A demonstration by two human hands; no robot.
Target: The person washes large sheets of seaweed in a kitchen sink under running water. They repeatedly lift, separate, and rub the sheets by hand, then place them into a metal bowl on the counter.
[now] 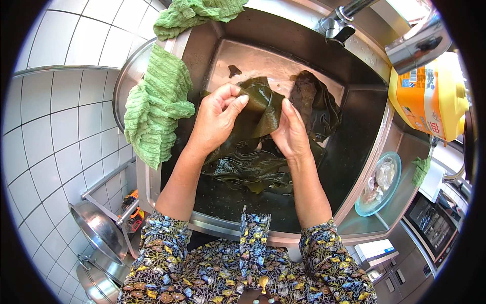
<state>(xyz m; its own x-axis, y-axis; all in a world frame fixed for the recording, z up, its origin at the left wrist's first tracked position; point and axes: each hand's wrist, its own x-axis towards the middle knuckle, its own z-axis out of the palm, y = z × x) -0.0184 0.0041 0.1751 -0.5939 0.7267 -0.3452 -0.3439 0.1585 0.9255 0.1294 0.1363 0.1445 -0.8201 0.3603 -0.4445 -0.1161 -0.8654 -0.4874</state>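
Observation:
Over a stainless steel sink (360,125) holding water, both hands are on a wet sheet of dark green kelp (262,102). My left hand (220,114) pinches its upper left edge between thumb and fingers. At its right edge is my right hand (290,131), thumb raised along the sheet and fingers partly behind it. The lower part of the sheet hangs toward more kelp (254,169) lying in the water below the hands. A darker folded piece of kelp (315,102) rests at the right of the basin, and a small scrap (234,71) lies at the far left of the bottom.
Green cloths (159,106) drape over the left rim. A faucet (338,28) stands at the far right rim, near a yellow jug (425,98). In the adjoining basin sits a bowl (379,184) with plastic-wrapped items. Metal pots (100,231) stand at lower left.

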